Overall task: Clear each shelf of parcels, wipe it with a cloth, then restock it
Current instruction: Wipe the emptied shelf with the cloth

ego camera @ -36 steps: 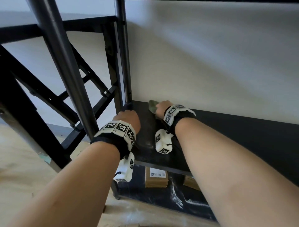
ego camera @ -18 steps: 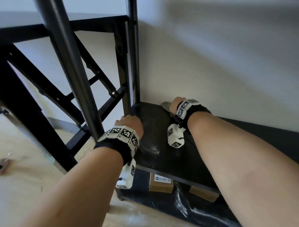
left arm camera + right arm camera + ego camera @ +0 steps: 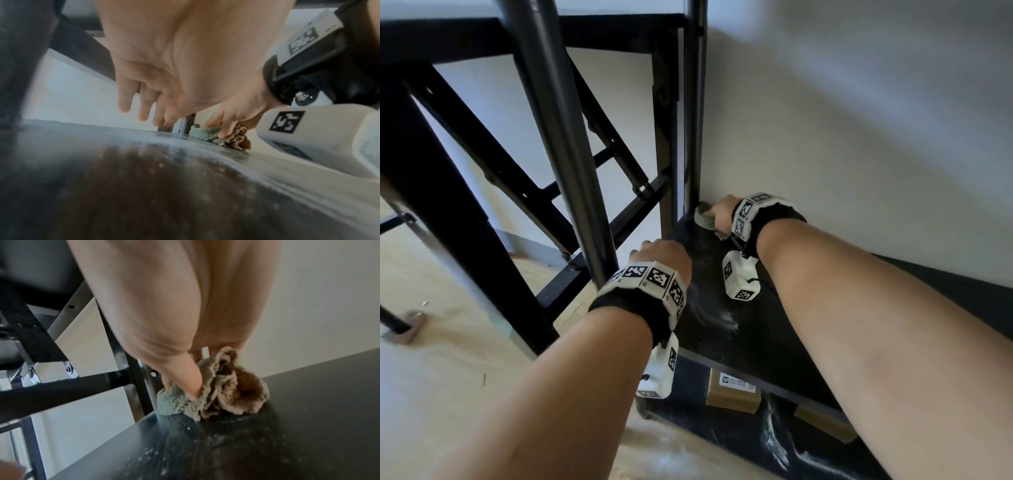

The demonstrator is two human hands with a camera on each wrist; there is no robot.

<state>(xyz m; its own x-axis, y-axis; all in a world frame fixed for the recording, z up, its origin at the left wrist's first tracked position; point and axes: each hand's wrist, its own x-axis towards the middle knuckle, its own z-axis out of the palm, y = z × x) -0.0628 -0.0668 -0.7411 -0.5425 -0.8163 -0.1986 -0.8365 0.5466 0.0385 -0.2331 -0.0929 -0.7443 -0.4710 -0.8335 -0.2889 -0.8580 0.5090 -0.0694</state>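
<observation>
1. From my head view, my right hand (image 3: 719,213) covers most of the bunched green-and-tan terry cloth (image 3: 703,219); only a small edge shows by the corner post.
2. My left hand (image 3: 664,255) shows only its back there; its fingers are out of sight.
3. The black shelf board (image 3: 185,194) near my left wrist is a blur.
4. The brown cardboard parcel with a white label (image 3: 732,390) on the lower shelf is partly hidden under the board, its print too small to read.
5. A second brown cardboard parcel (image 3: 825,425) is mostly hidden by my right forearm.
</observation>
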